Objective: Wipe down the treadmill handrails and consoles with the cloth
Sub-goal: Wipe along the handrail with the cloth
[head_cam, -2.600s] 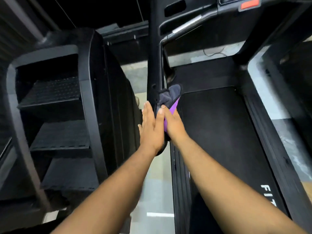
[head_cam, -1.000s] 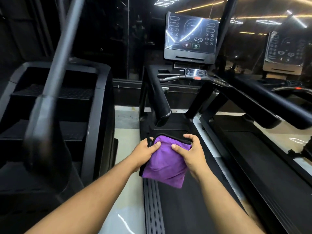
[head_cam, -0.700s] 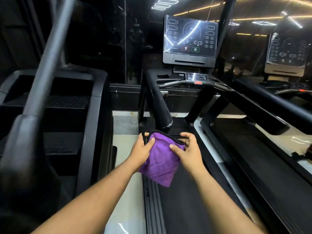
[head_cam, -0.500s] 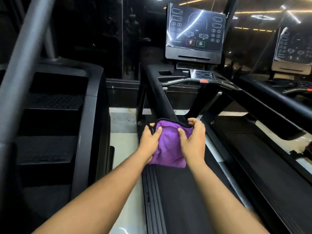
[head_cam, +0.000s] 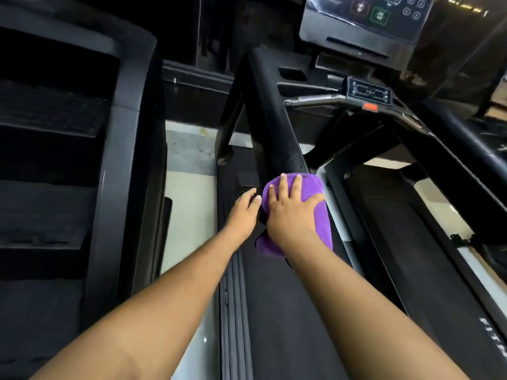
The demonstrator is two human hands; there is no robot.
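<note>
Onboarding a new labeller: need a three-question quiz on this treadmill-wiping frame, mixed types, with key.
1. True or false: the right hand lies flat, fingers spread, on the purple cloth.
2. The cloth is draped over: A) the console screen B) the near end of the left handrail C) the belt
3. Fill in: the left hand sits beside the cloth's ___ edge.

Key: 1 true; 2 B; 3 left.
</note>
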